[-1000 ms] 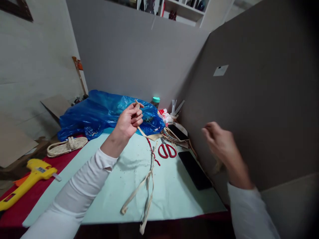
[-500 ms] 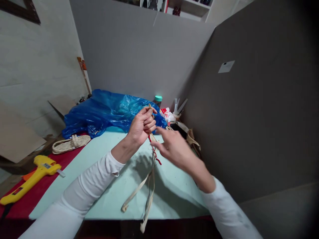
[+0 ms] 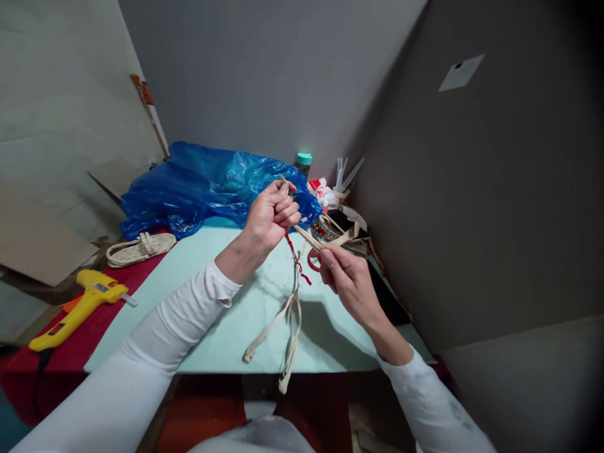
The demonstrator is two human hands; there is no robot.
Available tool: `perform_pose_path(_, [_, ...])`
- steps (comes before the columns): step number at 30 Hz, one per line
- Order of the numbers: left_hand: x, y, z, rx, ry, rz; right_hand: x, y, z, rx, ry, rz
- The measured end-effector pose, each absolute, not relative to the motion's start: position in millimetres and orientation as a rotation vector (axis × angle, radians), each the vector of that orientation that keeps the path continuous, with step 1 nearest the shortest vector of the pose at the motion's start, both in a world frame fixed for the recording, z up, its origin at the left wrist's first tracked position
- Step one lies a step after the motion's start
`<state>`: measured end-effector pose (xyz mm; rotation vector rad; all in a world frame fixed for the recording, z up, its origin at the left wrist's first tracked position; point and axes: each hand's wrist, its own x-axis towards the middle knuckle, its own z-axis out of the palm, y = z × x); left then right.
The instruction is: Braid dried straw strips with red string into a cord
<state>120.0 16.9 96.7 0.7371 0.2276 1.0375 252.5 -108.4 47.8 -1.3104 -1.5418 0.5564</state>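
Note:
Pale dried-fibre strands (image 3: 291, 308) hang from below my left hand (image 3: 272, 214), which is closed around their upper end, a tip sticking up above the thumb. My right hand (image 3: 346, 274) pinches one flat strip (image 3: 309, 238) of the same fibre, stretched between the two hands. A twisted red cord (image 3: 297, 263) dangles beside the strands. Under the hands lies a pale green sheet (image 3: 217, 340) on the table.
A yellow glue gun (image 3: 80, 308) and a woven sandal (image 3: 140, 249) lie at the left on red cloth. Blue plastic (image 3: 202, 182) covers the back. A green-lidded jar (image 3: 304, 161), red-handled scissors (image 3: 313, 260) and white sticks (image 3: 344, 173) are at the back right.
My right hand has closed on a fibre strip and pulled it out to the right; before, its fingers were apart beside my left hand. The view has tilted down.

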Motion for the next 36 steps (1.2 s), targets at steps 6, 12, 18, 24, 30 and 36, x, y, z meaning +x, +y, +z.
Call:
perform_pose_path(6, [126.4, 4.9, 89.9, 0.745, 0.23, 0.912, 262.4, -127.6, 49.2, -0.932, -1.098, 0.914])
perform_pose_path(12, [118.7, -21.2, 86.8, 0.749, 0.238, 0.804, 271.3, -149.1, 44.2, -0.704, -0.931, 0.944])
perform_pose_path(18, [114.3, -37.7, 60.8, 0.799, 0.344, 0.729, 274.7, -164.9, 21.9, -0.728, -0.935, 0.851])
perform_pose_path(24, [116.7, -39.1, 44.3, 0.896, 0.299, 0.712, 283.8, -158.4, 27.4, -0.732, -0.885, 0.669])
perform_pose_path(30, [92.0, -14.5, 28.3, 1.502, 0.68, 0.685, 296.3, -160.0, 69.7, -0.705, -0.83, 0.583])
perform_pose_path(36, [81.0, -12.5, 4.7, 1.994, 0.868, 0.341, 304.3, -166.4, 93.7, -0.865, -0.977, 0.448])
